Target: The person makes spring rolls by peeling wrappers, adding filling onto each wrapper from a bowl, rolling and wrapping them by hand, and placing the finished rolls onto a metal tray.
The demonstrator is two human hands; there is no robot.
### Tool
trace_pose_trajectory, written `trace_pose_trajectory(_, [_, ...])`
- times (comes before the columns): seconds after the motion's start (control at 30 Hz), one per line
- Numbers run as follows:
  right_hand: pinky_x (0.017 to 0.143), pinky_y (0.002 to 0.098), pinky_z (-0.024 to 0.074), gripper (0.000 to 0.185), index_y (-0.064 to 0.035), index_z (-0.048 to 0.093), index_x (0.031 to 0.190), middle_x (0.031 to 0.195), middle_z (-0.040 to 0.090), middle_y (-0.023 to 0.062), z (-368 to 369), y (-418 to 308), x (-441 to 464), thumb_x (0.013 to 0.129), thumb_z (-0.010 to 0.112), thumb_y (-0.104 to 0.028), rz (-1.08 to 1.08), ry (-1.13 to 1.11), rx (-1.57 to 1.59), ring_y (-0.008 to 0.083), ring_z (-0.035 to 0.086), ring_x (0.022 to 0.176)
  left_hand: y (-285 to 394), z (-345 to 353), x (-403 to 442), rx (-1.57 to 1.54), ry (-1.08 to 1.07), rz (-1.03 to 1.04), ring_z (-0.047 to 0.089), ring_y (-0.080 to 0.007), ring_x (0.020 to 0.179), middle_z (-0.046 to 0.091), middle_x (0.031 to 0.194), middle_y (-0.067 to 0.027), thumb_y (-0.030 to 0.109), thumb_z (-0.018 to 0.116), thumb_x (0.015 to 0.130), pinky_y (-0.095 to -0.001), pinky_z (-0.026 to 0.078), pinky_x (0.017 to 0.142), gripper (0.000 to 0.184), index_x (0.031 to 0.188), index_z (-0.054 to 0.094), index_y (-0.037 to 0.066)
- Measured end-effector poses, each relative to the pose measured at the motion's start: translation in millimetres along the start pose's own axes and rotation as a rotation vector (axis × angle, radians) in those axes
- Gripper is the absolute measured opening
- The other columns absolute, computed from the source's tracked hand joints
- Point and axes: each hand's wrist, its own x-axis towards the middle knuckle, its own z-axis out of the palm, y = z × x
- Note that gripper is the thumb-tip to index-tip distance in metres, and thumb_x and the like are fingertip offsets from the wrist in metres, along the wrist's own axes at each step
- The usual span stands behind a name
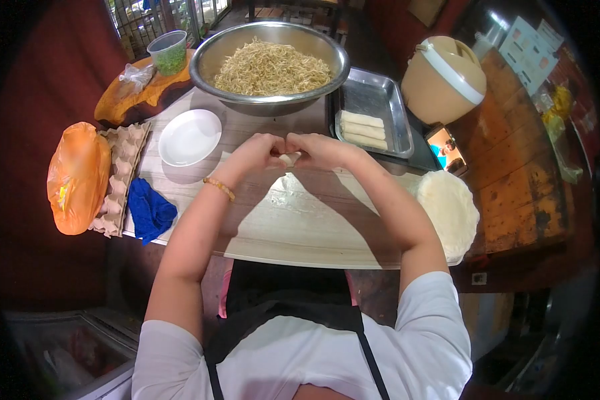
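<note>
White shirt (pixel 267 353) lies nearest, well short of the bowl (pixel 210 61); right of the bowl sits a tray (pixel 372 93) with rolls (pixel 363 120); before the bowl, left hand (pixel 259 152) and right hand (pixel 321 150) meet, pinching a pale piece (pixel 286 160).

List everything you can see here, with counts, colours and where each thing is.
Table: 1, pale, centre
Metal bowl: 1, silver, far centre
Sprouts: one heap, pale yellow, in metal bowl
Wooden slab: 1, brown, far left
Tub: 1, clear, on wooden slab
Chopped greens: one batch, green, in tub
Plate: 1, white, left
Orange bag: 1, orange, left
Egg carton: 1, greyish-brown, beside orange bag
Cloth: 1, blue, left
Tray: 1, silver, far right
Rolls: about three, off-white, in tray
Lidded container: 1, beige, far right
Phone: 1, screen lit, right
Round stack: 1, off-white, right
Whitish piece: 1, between hands, mostly hidden
Bracelet: 1, amber, left wrist
Left hand: 1, bare, centre
Right hand: 1, bare, centre
</note>
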Motion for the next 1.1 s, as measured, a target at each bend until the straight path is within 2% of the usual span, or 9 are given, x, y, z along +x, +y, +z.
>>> trace_pose_trajectory(0.2, [0.08,0.0406,0.0484,0.025,-0.0063,0.055,0.105,0.104,0.053,0.0128,-4,1,3,0.085,0.07,-0.009,-0.007,-0.016,-0.077,0.0313,0.059,0.09,-19,-6,11,-0.083,-0.088,-0.083,0.066,-0.019,0.076,0.071,0.084,-0.0105,0.018,0.082,0.074,-0.0334,0.052,0.074,0.031,0.097,0.071,-0.001])
trace_pose_trajectory(0.43, [0.085,0.0414,0.0465,0.017,-0.0088,0.065,0.096,0.105,0.054,0.0139,5,12,8,0.082,0.071,-0.017,-0.114,0.139,-0.272,0.0334,0.056,0.1,-21,-9,12,-0.028,-0.047,-0.056,0.069,-0.0252,0.077,0.073,0.086,-0.0147,0.021,0.082,0.075,-0.0363,0.053,0.074,0.03,0.096,0.074,0.001])
trace_pose_trajectory(0.53, [0.083,0.0409,0.046,0.012,-0.0097,0.067,0.092,0.103,0.055,0.0135,12,16,10,0.083,0.066,-0.018,-0.174,0.231,-0.412,0.0319,0.055,0.099,-6,7,4,0.144,0.183,0.067,0.071,-0.0281,0.078,0.071,0.079,-0.0176,0.019,0.077,0.077,-0.0402,0.055,0.072,0.018,0.081,0.074,0.003])
trace_pose_trajectory(0.63, [0.081,0.0419,0.0457,0.012,-0.0077,0.066,0.091,0.099,0.057,0.0133,23,11,4,0.085,0.061,-0.016,-0.164,0.313,-0.499,0.0311,0.056,0.097,8,37,-7,0.489,0.167,-0.184,0.07,-0.0286,0.083,0.07,0.079,-0.0164,0.019,0.068,0.082,-0.041,0.054,0.079,0.018,0.082,0.071,0.002])
trace_pose_trajectory(0.7, [0.081,0.0428,0.0457,0.013,-0.0057,0.065,0.092,0.097,0.058,0.0133,36,2,-4,0.085,0.058,-0.014,-0.132,0.361,-0.562,0.0311,0.056,0.096,0,61,-15,0.817,0.39,0.038,0.066,-0.0283,0.086,0.067,0.084,-0.0148,0.021,0.058,0.085,-0.0422,0.047,0.095,0.023,0.092,0.066,0.0])
trace_pose_trajectory(0.73, [0.079,0.0432,0.0455,0.015,-0.0035,0.064,0.095,0.094,0.058,0.0134,44,-2,-8,0.085,0.057,-0.013,-0.14,0.484,-0.586,0.0308,0.056,0.094,5,64,-19,0.853,0.456,0.074,0.063,-0.0297,0.086,0.064,0.088,-0.0129,0.02,0.054,0.085,-0.0453,0.035,0.108,0.028,0.1,0.061,-0.002])
trace_pose_trajectory(0.9, [0.094,0.0458,0.0457,0.02,0.0001,0.058,0.1,0.093,0.06,0.0157,65,-1,-9,0.084,0.054,-0.01,-0.2,0.772,-0.694,0.0327,0.06,0.092,3,58,-8,0.838,0.311,-0.101,0.061,-0.0309,0.102,0.064,0.105,-0.0197,0.02,0.053,0.084,-0.0525,0.026,0.114,0.032,0.105,0.061,-0.001])
trace_pose_trajectory(1.07, [0.101,0.0493,0.0424,0.024,0.0014,0.057,0.104,0.094,0.061,0.0186,63,6,3,0.086,0.057,-0.014,-0.071,0.593,-0.643,0.0344,0.06,0.093,-17,52,13,0.756,0.124,-0.258,0.063,-0.0355,0.106,0.065,0.115,-0.0245,0.024,0.056,0.081,-0.0552,0.025,0.113,0.055,0.124,0.053,-0.01])
trace_pose_trajectory(1.1, [0.1,0.0499,0.0422,0.026,0.0017,0.057,0.106,0.093,0.06,0.019,61,3,4,0.087,0.058,-0.016,-0.046,0.55,-0.619,0.0347,0.06,0.093,-20,55,13,0.809,0.335,-0.163,0.064,-0.0365,0.108,0.066,0.114,-0.0246,0.025,0.056,0.081,-0.0544,0.025,0.114,0.057,0.126,0.052,-0.01])
